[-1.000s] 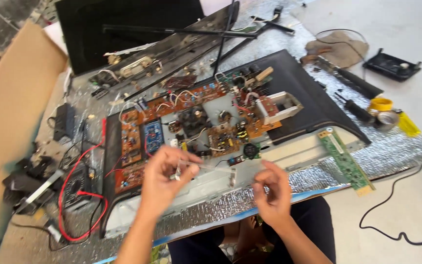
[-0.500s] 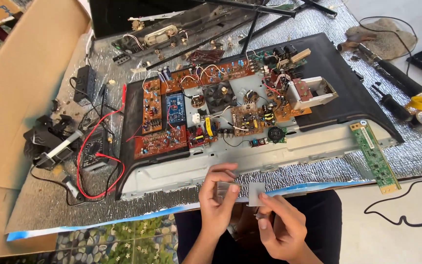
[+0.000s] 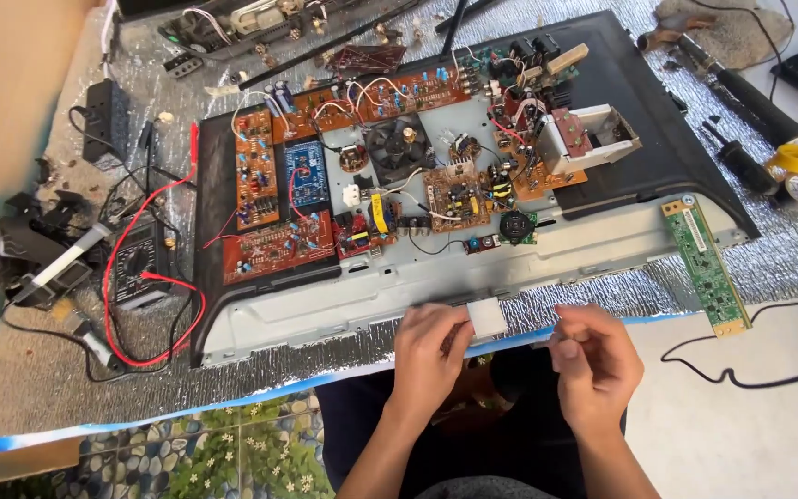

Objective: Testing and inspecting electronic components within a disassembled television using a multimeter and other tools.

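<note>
Fingers of left hand [image 3: 429, 346] pinching white square piece [image 3: 486, 319], right hand [image 3: 593, 356] curled beside

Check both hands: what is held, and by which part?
Left hand pinches a small white square piece by its left edge. Right hand is curled; any contents cannot be told.

Multimeter display [image 3: 133, 242], left, dark.

Multimeter [image 3: 136, 263] left of opened chassis [image 3: 436, 286].
</note>
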